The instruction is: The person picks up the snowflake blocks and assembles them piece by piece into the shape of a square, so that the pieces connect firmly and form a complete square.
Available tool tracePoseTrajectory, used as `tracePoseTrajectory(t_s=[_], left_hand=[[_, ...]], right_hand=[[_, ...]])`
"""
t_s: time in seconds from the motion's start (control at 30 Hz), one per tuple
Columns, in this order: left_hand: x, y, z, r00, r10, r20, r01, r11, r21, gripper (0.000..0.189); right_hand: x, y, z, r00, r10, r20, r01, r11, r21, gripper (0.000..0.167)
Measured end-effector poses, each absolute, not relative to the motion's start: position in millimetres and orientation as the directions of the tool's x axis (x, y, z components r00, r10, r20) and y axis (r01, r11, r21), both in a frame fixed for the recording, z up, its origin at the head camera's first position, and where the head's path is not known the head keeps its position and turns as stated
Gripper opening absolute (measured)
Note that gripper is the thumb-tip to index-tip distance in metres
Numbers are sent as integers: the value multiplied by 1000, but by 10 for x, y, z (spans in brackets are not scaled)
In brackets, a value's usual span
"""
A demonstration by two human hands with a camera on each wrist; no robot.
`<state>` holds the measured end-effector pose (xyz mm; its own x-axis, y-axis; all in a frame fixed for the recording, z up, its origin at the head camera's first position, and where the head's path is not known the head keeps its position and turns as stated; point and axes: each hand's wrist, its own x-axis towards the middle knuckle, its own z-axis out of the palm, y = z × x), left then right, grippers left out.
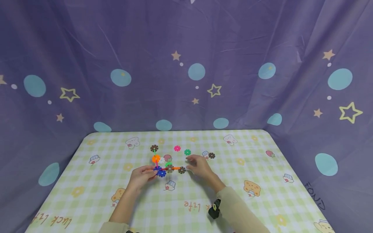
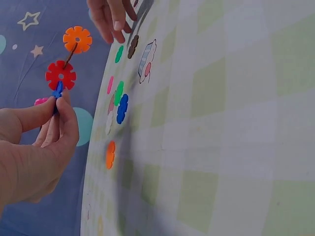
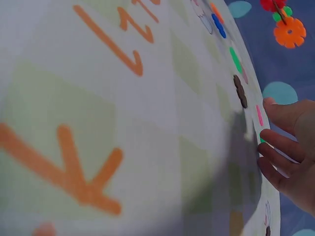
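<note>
Between thumb and fingers, my left hand pinches a blue notched disc, raised above the table. Joined to it in a row are a red disc, a brown disc and an orange disc. More joined discs lead away from the blue one toward the back, with a brown disc at the far end in the head view. My right hand hovers right of the row, fingers spread loosely apart and nothing between them.
Loose discs lie on the checked tablecloth: a blue one, a white one, a pink one, a green one and a brown one among them. A purple curtain hangs behind the table.
</note>
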<state>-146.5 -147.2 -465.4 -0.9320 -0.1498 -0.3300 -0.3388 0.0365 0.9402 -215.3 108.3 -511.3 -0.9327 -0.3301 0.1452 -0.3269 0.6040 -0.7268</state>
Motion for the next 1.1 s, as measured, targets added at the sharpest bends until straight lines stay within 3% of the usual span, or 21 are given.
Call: tracePoseTrajectory(t_s=[0.2,0.37,0.73,1.0,1.1], left_hand=[[-1458,-1476,-4663,-933,-146,-328,-337,41,940,33],[-1456,-1477,-4655,-929,-154,-336,-347,48,937,32],[-1455,-1475,-4669,-935,-156,-320,-329,38,944,32],[-1453,-1474,-4666,-938,-148,-314,-321,30,946,34],[-1449,-1467,-4658,-937,-147,-317,-324,27,946,34]], right_hand=[[-2133,982,-5140,-881,-438,177,-457,695,-555,32],[-2112,929,-5189,-868,-446,220,-495,739,-456,26],[-2008,837,-5133,-905,-408,124,-390,675,-626,21],[-1944,824,-5158,-889,-372,267,-448,587,-674,7],[-1904,834,-5153,-932,-299,206,-343,538,-770,7]])
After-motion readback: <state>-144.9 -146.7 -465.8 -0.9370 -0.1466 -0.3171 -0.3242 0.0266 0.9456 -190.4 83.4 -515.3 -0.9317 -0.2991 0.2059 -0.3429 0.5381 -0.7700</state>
